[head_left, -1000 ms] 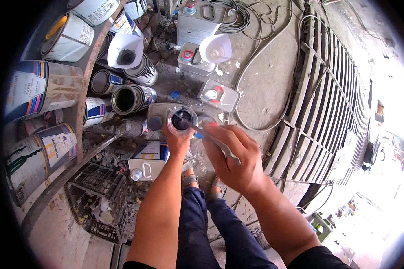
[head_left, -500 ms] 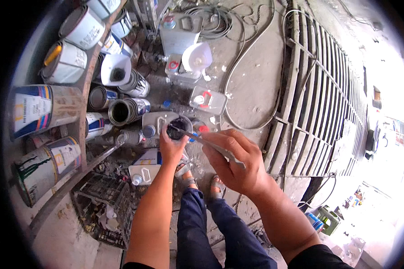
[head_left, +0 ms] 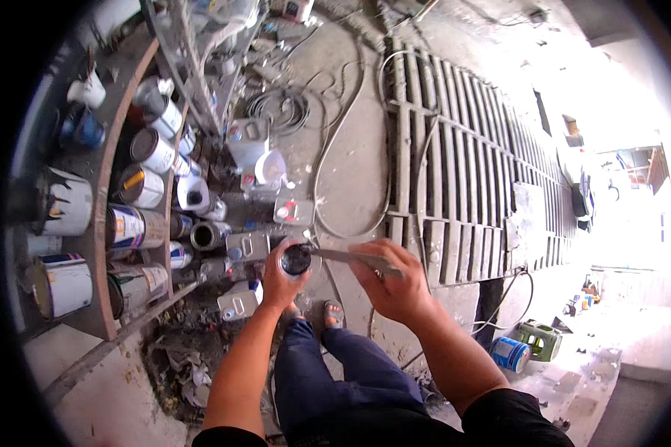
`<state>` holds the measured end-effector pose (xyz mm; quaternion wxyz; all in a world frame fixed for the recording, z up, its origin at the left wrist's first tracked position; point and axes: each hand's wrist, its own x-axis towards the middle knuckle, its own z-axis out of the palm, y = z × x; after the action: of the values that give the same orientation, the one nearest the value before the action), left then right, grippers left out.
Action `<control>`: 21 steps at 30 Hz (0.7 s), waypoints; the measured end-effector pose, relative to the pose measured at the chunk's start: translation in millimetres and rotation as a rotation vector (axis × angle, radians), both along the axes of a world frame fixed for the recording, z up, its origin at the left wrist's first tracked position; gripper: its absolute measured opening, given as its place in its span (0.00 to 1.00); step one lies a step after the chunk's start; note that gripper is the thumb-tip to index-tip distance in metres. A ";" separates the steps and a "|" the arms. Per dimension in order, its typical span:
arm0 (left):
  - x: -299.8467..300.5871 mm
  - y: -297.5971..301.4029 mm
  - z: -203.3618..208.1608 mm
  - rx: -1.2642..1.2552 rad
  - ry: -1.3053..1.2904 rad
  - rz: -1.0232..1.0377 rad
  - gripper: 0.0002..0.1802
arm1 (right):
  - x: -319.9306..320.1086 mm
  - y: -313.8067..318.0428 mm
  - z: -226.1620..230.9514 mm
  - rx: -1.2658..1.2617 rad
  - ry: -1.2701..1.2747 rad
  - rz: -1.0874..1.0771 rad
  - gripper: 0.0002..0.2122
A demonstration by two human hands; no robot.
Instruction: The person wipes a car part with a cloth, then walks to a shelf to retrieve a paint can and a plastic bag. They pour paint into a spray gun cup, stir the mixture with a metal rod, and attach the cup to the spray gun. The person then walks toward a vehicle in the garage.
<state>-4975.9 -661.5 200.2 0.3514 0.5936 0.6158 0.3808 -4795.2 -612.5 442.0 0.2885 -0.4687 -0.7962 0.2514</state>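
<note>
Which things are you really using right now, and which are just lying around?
In use:
- small dark can, held in the left hand
- flat metal blade, held in the right hand, its tip at the can's rim

Lying about:
- paint tins on the shelf
- white funnel
- coiled hose
- blue tin
</note>
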 end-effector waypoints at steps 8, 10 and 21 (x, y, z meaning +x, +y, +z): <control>20.4 -13.5 94.2 0.058 -0.007 -0.207 0.42 | 20.4 -75.4 90.0 0.163 -0.001 -0.142 0.09; 28.6 -17.9 115.6 0.150 -0.012 -0.225 0.40 | 34.4 -72.9 125.5 0.295 -0.100 -0.116 0.06; 70.0 -34.9 187.8 0.207 -0.090 -0.253 0.39 | 78.4 -107.5 156.9 0.155 0.076 -0.254 0.08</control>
<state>-4905.9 -696.4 388.1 0.3609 0.6817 0.4771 0.4212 -4716.9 -720.0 598.9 0.3831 -0.5320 -0.7360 0.1684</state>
